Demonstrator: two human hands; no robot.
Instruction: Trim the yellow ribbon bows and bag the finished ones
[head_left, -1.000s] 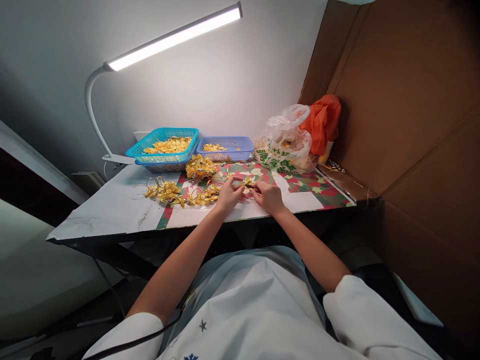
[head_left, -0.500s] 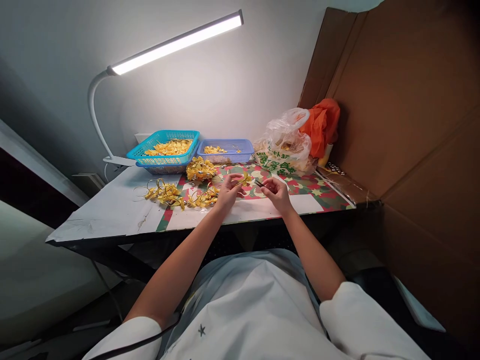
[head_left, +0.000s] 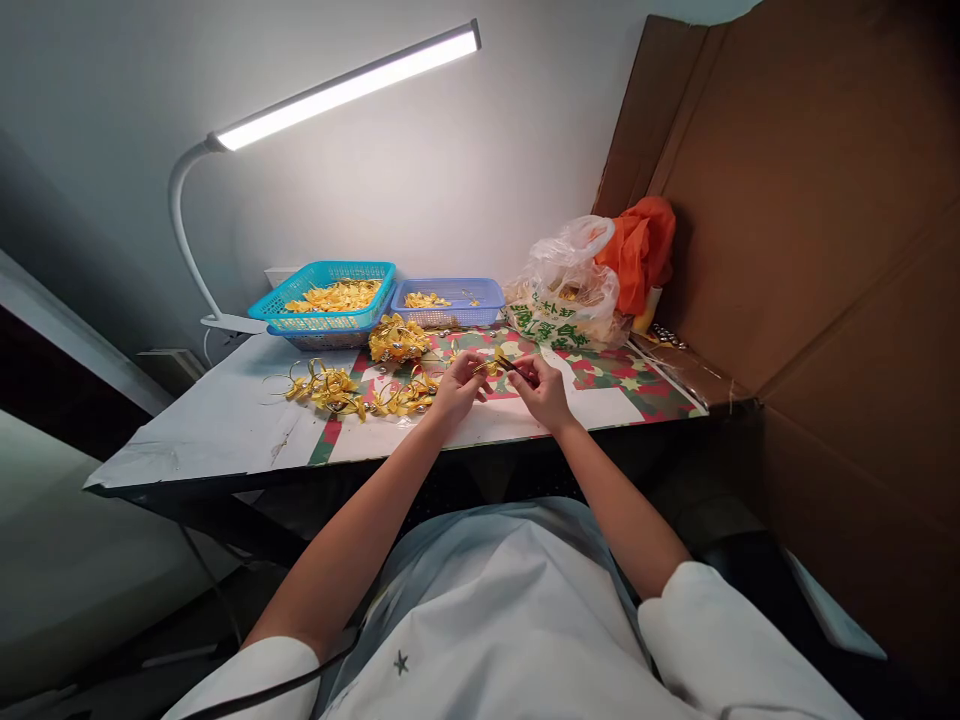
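Observation:
Over the near part of the table, my left hand [head_left: 459, 388] is closed on a small golden-yellow flower ornament [head_left: 493, 366], pinched between thumb and fingers. My right hand [head_left: 545, 390] grips dark, slim tweezers [head_left: 512, 367], whose tips meet the ornament; the exact contact is too small to make out. Left of my left hand lie golden flower ornaments with wire loops and silvery beads, in one cluster [head_left: 326, 388] and another [head_left: 407, 393]. A larger golden bunch [head_left: 397, 340] sits behind them.
At the back, a turquoise basket [head_left: 264, 310] and a lavender basket [head_left: 448, 316] hold yellow pieces. A plastic bag [head_left: 566, 290] and orange cloth [head_left: 645, 245] stand right, beside a cardboard wall [head_left: 825, 200]. A lit lamp [head_left: 352, 90] arches above.
My right hand has moved left, bringing the tweezers from just beside the flower ornament onto it. My left hand still holds the ornament. The whole view has shifted slightly.

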